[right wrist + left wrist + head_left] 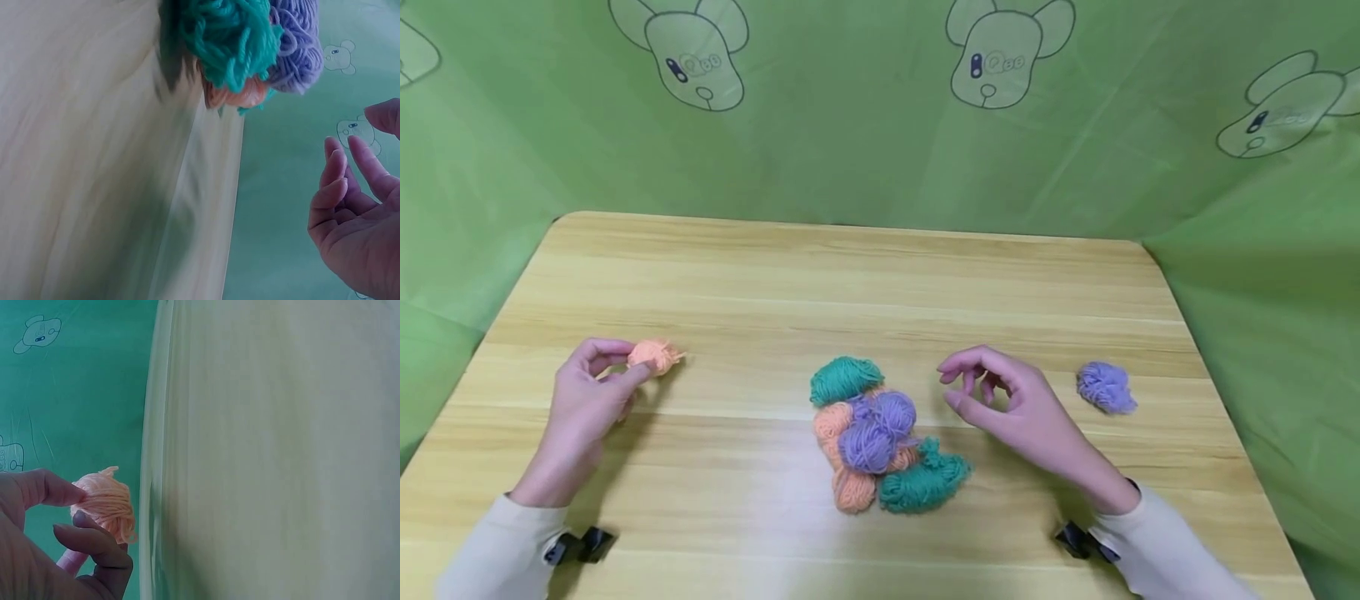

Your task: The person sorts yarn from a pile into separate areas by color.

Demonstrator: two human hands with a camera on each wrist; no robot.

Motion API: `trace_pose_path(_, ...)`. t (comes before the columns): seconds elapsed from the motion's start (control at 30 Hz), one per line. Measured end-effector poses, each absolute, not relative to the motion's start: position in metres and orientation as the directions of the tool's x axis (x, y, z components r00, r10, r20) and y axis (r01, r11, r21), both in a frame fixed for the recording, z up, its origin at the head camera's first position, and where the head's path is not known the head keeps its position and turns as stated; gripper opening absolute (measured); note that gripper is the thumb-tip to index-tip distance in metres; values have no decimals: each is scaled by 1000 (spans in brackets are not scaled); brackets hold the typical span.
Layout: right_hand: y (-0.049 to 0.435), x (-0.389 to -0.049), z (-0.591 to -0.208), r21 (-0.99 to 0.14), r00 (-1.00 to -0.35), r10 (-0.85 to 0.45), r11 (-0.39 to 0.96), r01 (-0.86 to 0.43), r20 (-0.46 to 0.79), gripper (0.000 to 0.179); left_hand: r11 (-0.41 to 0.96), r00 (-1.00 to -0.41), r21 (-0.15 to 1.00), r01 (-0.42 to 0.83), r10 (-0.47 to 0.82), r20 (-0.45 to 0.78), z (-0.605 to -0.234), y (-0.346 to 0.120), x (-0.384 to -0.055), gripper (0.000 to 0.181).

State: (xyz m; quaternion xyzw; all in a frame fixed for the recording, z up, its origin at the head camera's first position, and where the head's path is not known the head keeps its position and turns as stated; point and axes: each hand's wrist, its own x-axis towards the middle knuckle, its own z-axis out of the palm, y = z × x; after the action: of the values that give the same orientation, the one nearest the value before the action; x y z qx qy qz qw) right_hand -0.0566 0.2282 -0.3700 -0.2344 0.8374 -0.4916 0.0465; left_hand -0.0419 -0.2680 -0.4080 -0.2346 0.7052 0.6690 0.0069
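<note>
Between thumb and fingers my left hand (pixel 587 392) pinches a small peach yarn ball (pixel 653 357) at the table's left side. The left wrist view shows the same peach ball (pixel 106 503) in the fingertips, a loose strand at its top. My right hand (pixel 1011 404) holds nothing, its fingers loosely bent, just right of a yarn pile. In that pile, purple balls (pixel 880 429) lie on peach skeins (pixel 853 490), with one green skein (pixel 844 380) behind and another green skein (pixel 925 482) at the front right. A separate purple ball (pixel 1106 387) lies right of my right hand.
The wooden table (pixel 737 275) has rounded far corners. A green sheet (pixel 865 142) printed with cartoon animal heads hangs behind it and along the sides. Dark camera mounts sit at both wrists by the light sleeves (pixel 1172 542).
</note>
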Motion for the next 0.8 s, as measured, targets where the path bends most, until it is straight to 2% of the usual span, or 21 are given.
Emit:
trace_pose_path(0.4,213,-59,-375,-872,-853,-522,430,-233,-29,32,9,-867,926,-377,-355,-350,-409,-270,-38,32)
trace_pose_path(0.57,207,-58,-381,-875,-829,-552,442,-199,-91,39,76,-866,914,-400,-358,-349,-409,-269,-38,32)
trace_pose_path(0.8,203,-58,-383,-878,-819,-565,437,-195,-100,44,187,-865,880,-437,-357,-353,-410,-270,-39,33)
